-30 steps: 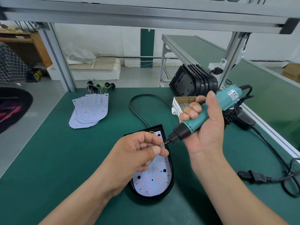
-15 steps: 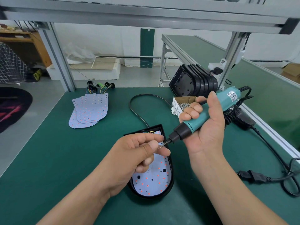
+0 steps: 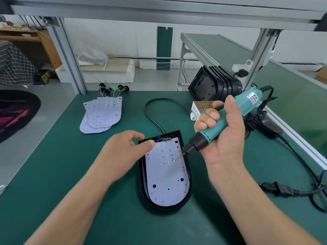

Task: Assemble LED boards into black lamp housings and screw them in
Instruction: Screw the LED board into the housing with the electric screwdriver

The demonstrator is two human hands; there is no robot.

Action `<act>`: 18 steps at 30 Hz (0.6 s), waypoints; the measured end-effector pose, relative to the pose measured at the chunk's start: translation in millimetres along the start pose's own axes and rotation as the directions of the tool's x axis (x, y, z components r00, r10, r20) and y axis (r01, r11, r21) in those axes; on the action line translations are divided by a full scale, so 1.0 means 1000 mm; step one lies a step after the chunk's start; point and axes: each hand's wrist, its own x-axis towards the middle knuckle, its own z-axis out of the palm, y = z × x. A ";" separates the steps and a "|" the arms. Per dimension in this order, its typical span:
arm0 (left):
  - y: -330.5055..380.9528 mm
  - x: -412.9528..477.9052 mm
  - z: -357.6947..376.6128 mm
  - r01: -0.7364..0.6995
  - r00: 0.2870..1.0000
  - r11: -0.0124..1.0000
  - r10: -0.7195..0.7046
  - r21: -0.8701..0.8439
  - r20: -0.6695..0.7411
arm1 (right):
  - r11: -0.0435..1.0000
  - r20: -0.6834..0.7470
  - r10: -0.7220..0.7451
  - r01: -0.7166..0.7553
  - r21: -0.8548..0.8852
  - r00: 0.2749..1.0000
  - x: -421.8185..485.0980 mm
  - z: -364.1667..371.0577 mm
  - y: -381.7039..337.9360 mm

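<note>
Screwing step: right hand (image 3: 224, 138) grip clenched round teal electric screwdriver (image 3: 249, 101), its bit holding a small silver screw (image 3: 174, 160) just above white LED board (image 3: 166, 177), which sits in black rounded lamp housing (image 3: 142, 174) at centre of green tabletop (image 3: 70, 174); left hand (image 3: 123, 149) grip released at housing's 11 o'clock corner; next move, as I judge it, is to align screw squarely with a board hole.

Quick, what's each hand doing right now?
Left hand: open, thumb by the lamp housing, holding nothing.
Right hand: closed around the electric screwdriver.

One screwdriver (image 3: 248, 103), one screw box (image 3: 200, 107), one housing (image 3: 142, 174) holding one board (image 3: 166, 174), roughly six spare housings (image 3: 203, 87).
</note>
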 end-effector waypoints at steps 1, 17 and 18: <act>0.000 0.000 0.001 0.006 1.000 1.000 -0.006 0.016 0.023 | 1.000 0.005 0.007 -0.007 -0.009 1.000 -0.001 0.000 0.001; 0.001 0.004 0.020 0.065 0.998 0.961 -0.070 0.269 0.007 | 0.996 0.056 0.049 -0.044 -0.084 0.997 -0.009 0.004 0.006; 0.002 0.004 0.021 0.064 0.998 0.963 -0.067 0.261 0.002 | 0.994 0.068 0.051 -0.044 -0.095 0.996 -0.010 0.004 0.006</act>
